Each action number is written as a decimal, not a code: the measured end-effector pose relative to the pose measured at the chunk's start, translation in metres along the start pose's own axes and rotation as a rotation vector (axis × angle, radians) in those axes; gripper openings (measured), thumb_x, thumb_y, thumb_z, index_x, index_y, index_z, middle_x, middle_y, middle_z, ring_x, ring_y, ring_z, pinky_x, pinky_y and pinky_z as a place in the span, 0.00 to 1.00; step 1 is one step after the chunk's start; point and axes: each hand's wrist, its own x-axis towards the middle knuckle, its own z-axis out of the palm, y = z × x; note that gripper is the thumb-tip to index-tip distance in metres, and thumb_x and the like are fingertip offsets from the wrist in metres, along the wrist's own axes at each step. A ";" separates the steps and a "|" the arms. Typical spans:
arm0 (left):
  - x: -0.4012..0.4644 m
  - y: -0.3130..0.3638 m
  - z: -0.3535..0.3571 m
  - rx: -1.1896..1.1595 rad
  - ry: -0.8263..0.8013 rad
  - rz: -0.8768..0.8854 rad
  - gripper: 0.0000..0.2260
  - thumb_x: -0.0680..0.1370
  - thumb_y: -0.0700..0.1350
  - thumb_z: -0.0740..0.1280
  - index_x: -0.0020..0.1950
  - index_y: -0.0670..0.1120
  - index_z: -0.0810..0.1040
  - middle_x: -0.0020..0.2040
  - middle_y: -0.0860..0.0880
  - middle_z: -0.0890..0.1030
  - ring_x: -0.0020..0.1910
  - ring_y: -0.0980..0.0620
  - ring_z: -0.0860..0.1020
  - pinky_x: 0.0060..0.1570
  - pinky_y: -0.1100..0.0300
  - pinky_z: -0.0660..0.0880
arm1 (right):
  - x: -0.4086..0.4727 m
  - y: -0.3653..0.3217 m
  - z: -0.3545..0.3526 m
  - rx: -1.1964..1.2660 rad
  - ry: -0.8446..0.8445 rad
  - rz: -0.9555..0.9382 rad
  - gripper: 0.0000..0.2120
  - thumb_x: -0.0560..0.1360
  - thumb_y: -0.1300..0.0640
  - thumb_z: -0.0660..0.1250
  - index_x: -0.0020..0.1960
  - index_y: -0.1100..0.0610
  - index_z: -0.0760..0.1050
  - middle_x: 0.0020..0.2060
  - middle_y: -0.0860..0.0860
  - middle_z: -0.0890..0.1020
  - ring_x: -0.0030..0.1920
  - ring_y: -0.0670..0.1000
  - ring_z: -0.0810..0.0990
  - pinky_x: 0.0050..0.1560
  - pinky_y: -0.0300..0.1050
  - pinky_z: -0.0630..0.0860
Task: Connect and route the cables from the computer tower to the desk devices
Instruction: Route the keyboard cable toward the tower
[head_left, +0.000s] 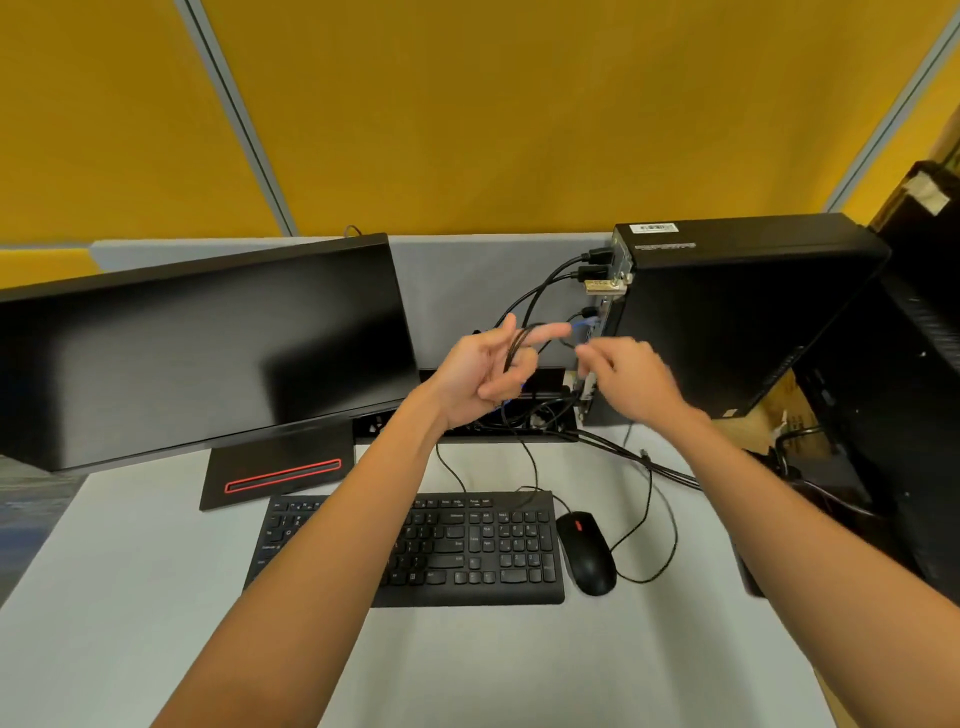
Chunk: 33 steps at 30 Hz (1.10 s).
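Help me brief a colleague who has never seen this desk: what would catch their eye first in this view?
First, the two hands raised mid-frame: the left hand has black cables looped through its fingers, while the right hand reaches, blurred, toward the ports on the computer tower at the right. Next, the dark monitor tilted at the left, and the keyboard and mouse on the white desk below, against a bright yellow partition.

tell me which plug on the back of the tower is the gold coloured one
The gold metal connector, third down on the black computer tower, below the two black plugs; all the other plugs are black or blue.
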 end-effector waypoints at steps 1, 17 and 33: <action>0.001 0.002 0.001 -0.002 0.030 0.002 0.23 0.84 0.51 0.46 0.73 0.42 0.65 0.32 0.50 0.79 0.20 0.58 0.60 0.22 0.65 0.56 | -0.005 0.002 0.011 -0.007 -0.073 0.015 0.17 0.82 0.51 0.55 0.39 0.53 0.76 0.31 0.47 0.77 0.36 0.52 0.78 0.38 0.46 0.72; 0.016 -0.031 -0.011 0.610 0.090 -0.248 0.23 0.84 0.54 0.45 0.72 0.45 0.68 0.49 0.41 0.84 0.21 0.54 0.61 0.53 0.47 0.79 | 0.000 -0.013 -0.009 -0.176 -0.167 -0.276 0.09 0.80 0.49 0.60 0.43 0.48 0.76 0.35 0.43 0.79 0.37 0.46 0.77 0.38 0.44 0.71; 0.041 -0.019 -0.004 0.227 0.467 0.033 0.21 0.85 0.49 0.48 0.77 0.41 0.56 0.53 0.40 0.81 0.33 0.51 0.68 0.55 0.62 0.75 | -0.011 -0.011 0.055 0.038 -0.627 -0.115 0.08 0.81 0.65 0.53 0.54 0.56 0.66 0.41 0.48 0.73 0.38 0.43 0.73 0.39 0.36 0.70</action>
